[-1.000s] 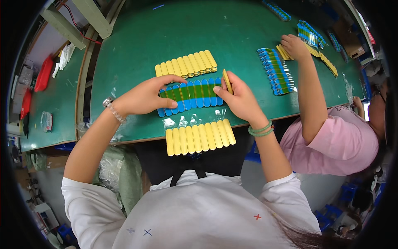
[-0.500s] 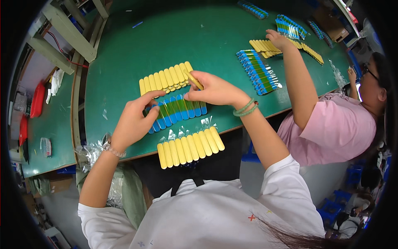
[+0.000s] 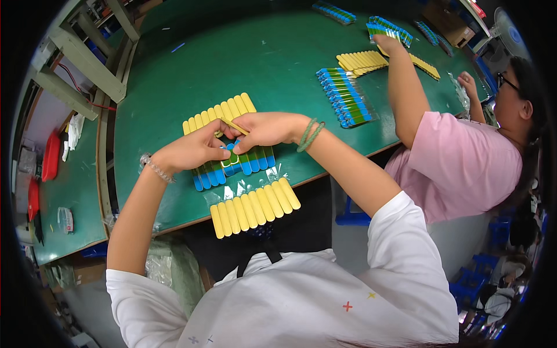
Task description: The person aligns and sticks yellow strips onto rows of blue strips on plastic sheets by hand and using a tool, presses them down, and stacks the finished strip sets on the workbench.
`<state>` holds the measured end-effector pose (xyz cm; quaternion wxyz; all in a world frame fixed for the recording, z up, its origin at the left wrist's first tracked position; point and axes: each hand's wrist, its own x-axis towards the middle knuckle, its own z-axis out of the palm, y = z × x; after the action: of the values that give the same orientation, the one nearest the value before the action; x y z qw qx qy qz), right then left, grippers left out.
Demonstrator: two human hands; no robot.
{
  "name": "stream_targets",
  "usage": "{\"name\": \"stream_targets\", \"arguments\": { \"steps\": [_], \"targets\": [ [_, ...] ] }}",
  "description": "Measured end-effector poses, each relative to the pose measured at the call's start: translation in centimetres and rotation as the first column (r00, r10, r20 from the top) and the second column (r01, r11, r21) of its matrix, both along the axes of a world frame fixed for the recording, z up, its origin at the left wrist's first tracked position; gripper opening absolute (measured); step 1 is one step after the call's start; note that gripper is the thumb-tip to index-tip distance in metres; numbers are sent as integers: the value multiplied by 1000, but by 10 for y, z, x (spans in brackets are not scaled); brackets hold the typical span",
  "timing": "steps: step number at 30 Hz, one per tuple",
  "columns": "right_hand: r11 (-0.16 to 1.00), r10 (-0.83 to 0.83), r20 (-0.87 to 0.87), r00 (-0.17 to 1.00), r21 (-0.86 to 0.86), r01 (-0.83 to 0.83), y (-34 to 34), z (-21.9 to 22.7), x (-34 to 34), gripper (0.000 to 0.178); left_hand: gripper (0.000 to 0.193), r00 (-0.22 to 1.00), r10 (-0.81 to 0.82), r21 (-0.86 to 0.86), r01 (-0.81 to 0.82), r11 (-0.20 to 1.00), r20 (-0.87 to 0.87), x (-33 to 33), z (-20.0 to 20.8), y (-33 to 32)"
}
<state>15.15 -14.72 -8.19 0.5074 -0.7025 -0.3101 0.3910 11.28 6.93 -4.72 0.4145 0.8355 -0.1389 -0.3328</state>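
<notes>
Both my hands meet over a row of blue-and-green flat sticks with rounded ends point(image 3: 255, 163) in clear plastic sleeves. My right hand point(image 3: 264, 129) holds one loose yellow flat stick point(image 3: 233, 126), shaped like a nail file. Thumb and fingers bent together, my left hand point(image 3: 194, 147) pinches at the clear sleeve in the middle of the row; its fingertips are partly hidden. Behind my hands lies a stacked row of yellow sticks point(image 3: 223, 110). In front, another row of yellow sticks point(image 3: 255, 209) in clear sleeves sticks out past the table edge.
On my right a co-worker in a pink top point(image 3: 461, 165) reaches over the green table point(image 3: 232, 58). Near that arm lie blue-and-green bundles point(image 3: 343, 98) and yellow stacks point(image 3: 361, 61). A grey frame point(image 3: 87, 64) stands at the left, with red trays point(image 3: 51, 153) beyond it.
My right hand has moved left with the yellow stick, down to the sleeves. My left hand has closed beside it. The co-worker's far hand has shifted.
</notes>
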Motion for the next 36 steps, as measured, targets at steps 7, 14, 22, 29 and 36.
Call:
{"name": "stream_targets", "arguments": {
  "steps": [7, 14, 22, 29, 36],
  "targets": [
    [954, 241, 357, 902, -257, -153, 8, 15, 10, 36, 31, 967, 20, 30, -29, 999, 253, -16, 14, -8],
    [922, 258, 186, 948, -341, -184, 24, 10, 14, 23, 20, 981, 75, 105, -94, 990, 178, -20, 11, -11],
    [948, 185, 74, 980, -278, -158, 21, 5, 15, 34, 34, 760, 47, 20, -79, 997, 649, -45, -2, -11],
    [916, 187, 8, 982, -363, -171, 22, 12, 20, 25, 39, 265, -330, 347, -16, 938, 906, -66, -1, -24],
    [921, 201, 93, 975, -358, -156, 22, 14, 17, 24, 16, -78, -541, 544, 29, 838, 837, -69, -19, -22]
  ]
}}
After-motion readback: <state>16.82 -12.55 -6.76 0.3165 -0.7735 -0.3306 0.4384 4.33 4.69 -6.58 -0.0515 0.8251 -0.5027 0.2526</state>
